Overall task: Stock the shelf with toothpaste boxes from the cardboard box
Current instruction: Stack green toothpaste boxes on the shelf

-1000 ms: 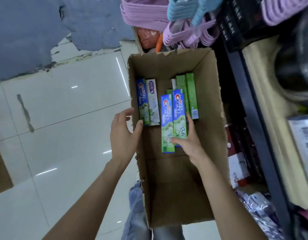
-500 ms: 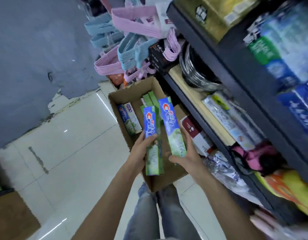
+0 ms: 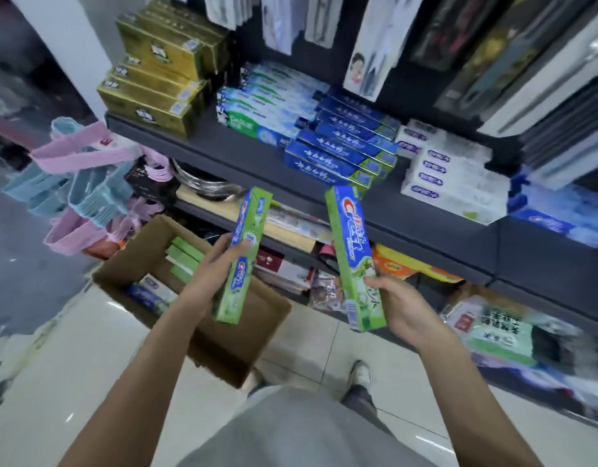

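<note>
Left hand [image 3: 212, 268] and right hand [image 3: 402, 305] each grip 1 toothpaste box (both tilted upright) at frame center, below the shelf [image 3: 385, 217] edge, above the cardboard box [image 3: 230, 345].

Cardboard box [image 3: 203, 335]: plain brown, matt, rough torn rim. Toothpaste boxes inside it [image 3: 184, 256]: printed card, slightly glossy. Floor [image 3: 88, 358] beside it: glossy pale tile, reflections noted.
</note>
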The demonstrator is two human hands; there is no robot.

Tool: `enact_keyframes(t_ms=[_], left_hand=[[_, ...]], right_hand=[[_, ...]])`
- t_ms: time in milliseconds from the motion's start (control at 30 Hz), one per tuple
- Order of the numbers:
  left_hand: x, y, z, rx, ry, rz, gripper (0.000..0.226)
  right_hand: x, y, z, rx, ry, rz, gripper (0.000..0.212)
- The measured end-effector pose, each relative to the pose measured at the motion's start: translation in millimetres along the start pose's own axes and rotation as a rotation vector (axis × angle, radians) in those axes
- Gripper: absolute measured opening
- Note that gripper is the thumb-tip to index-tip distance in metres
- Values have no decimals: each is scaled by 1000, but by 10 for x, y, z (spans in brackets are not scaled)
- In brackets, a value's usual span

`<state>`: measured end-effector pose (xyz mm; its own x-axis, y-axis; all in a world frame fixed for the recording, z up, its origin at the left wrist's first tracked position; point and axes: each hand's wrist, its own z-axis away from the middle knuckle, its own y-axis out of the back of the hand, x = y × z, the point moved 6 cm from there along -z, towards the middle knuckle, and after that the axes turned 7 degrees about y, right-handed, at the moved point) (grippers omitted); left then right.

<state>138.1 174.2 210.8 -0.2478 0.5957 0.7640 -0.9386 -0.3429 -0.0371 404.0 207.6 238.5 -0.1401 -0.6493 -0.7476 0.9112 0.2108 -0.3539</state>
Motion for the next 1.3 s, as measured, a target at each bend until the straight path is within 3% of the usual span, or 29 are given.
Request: enact_keyframes(t_ms=[167, 267, 433, 567, 667, 900, 967, 1033, 1100, 1167, 1233, 1300], left_hand=[[77, -944, 113, -61, -54, -155, 5], [-66, -1538, 156, -13, -57, -211, 10], [-270, -2626, 247, -46, -39, -245, 15], [-216, -3334, 354, -133, -208, -412, 10], [-115, -3693, 436, -179, -337, -498, 36], [124, -4100, 417, -138, -472, -688, 48], [213, -4192, 394, -117, -492, -789, 50], [305, -4337, 333, -99, -535, -970, 53], [364, -4555, 242, -77, -593, -1200, 51], [387, -4859, 154, -89, -676, -1376, 47], [400, -5224, 106, -137, -771, -1481, 47], [426, -5585, 102, -161, -897, -1540, 50]], right_hand=[[-314, 1120, 339, 327, 123, 272, 45], [-536, 1754, 657, 380, 192, 474, 32], [-951, 3089, 1076, 443, 296, 1043, 27], [-1392, 3941, 1070, 526, 429, 1370, 37], [-1774, 4297, 757, 598, 522, 1674, 40], [-2072, 4497, -132, 557, 584, 1679, 42], [-2006, 4510, -165, 626, 598, 1664, 44], [-1996, 4431, -44, 701, 734, 1544, 46], [-1996, 4219, 202, 562, 821, 1226, 46], [-1870, 3970, 340, 214, 800, 1109, 55], [-1735, 3898, 390, 34, 749, 1389, 68], [-1792, 4104, 392, 184, 755, 1560, 60]])
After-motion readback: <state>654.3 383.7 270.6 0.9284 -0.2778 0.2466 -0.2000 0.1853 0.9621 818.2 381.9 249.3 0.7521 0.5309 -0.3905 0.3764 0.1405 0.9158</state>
